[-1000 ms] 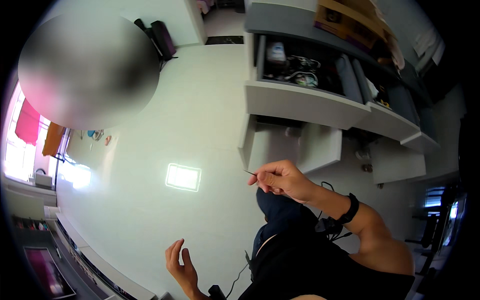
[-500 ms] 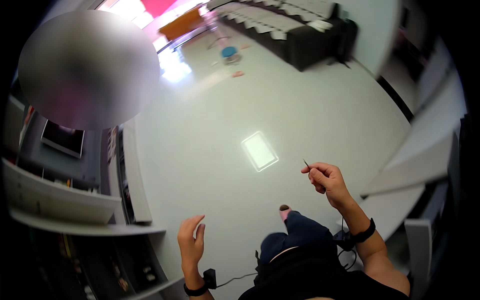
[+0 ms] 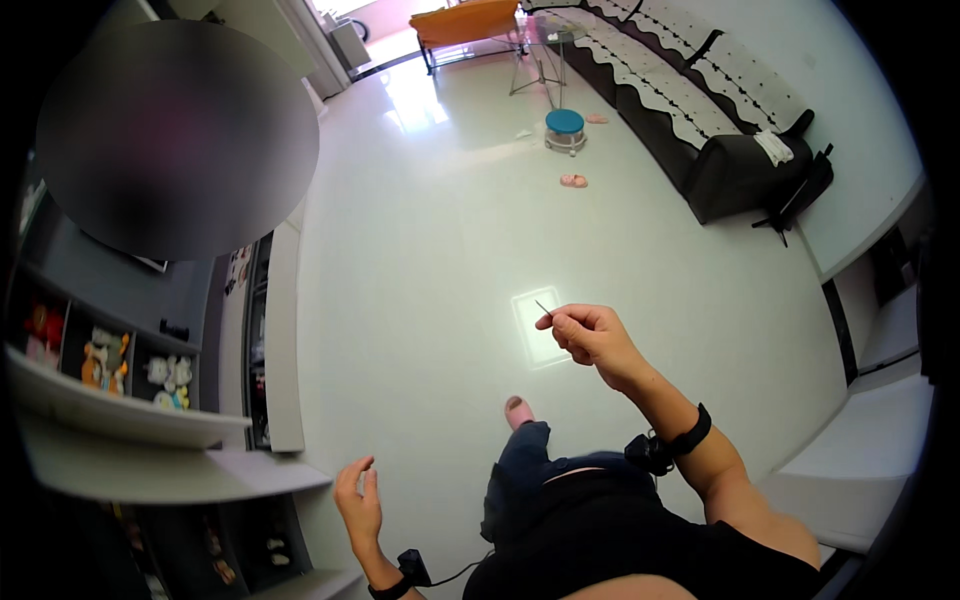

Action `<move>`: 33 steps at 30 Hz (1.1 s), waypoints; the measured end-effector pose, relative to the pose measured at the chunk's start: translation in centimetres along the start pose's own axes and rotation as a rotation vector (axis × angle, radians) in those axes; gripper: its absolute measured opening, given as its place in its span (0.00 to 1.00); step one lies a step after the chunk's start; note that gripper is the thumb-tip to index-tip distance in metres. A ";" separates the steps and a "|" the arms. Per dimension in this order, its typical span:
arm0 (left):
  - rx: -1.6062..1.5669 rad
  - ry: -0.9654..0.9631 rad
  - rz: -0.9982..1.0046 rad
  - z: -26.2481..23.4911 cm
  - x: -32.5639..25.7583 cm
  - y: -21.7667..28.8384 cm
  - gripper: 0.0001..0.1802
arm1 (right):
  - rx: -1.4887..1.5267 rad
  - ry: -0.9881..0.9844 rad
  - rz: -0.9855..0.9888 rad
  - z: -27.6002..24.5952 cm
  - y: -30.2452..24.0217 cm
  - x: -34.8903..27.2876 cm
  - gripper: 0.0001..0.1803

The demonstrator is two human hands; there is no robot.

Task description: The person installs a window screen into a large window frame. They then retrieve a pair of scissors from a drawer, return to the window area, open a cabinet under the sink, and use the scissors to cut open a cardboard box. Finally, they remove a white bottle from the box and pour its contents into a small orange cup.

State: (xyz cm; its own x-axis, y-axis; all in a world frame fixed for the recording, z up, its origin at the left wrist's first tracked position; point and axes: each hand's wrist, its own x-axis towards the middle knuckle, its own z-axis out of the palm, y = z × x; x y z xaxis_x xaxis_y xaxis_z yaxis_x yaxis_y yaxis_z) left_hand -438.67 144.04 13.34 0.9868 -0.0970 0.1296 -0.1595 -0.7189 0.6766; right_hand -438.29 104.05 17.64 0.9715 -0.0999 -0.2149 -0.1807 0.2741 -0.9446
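Needle (image 3: pixel 542 308) sits pinched in your right hand (image 3: pixel 590 335) out over shiny floor (image 3: pixel 420 250), left hand (image 3: pixel 357 500) loose with fingers apart near shelves (image 3: pixel 120 420), sofa (image 3: pixel 700 110) and stool (image 3: pixel 565 125) well off.

No packages, labels, signs or screens can be made out in this view; the shelves (image 3: pixel 130 420) at the left hold small colourful objects, too small and blurred to tell whether any is a package; nothing on the walls or floor reads as a sign or a screen.
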 end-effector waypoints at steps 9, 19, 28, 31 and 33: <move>-0.072 -0.117 0.275 7.9 38.1 3.8 0.10 | 0.029 0.362 0.028 -6.3 -3.9 24.4 0.15; 0.012 -0.102 0.205 13.0 73.5 5.1 0.11 | -0.013 0.390 -0.006 -11.4 -12.8 62.1 0.14; -0.061 0.026 -0.077 14.4 99.1 -5.4 0.11 | -0.074 -0.055 0.009 -1.4 -20.1 100.3 0.15; -0.075 0.040 -0.118 14.6 111.4 -7.7 0.10 | -0.008 -0.010 0.036 1.0 -21.9 111.4 0.15; -0.095 0.039 -0.037 14.5 120.0 -7.7 0.10 | 0.021 0.074 0.130 2.0 -23.8 118.3 0.15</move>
State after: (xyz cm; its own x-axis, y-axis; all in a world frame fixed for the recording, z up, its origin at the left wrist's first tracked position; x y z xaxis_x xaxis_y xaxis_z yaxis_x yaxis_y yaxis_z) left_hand -318.65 128.02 13.17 0.9906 -0.0432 0.1301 -0.1266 -0.6529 0.7468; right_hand -318.74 87.64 15.16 0.9260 -0.1325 -0.3536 -0.3004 0.3091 -0.9024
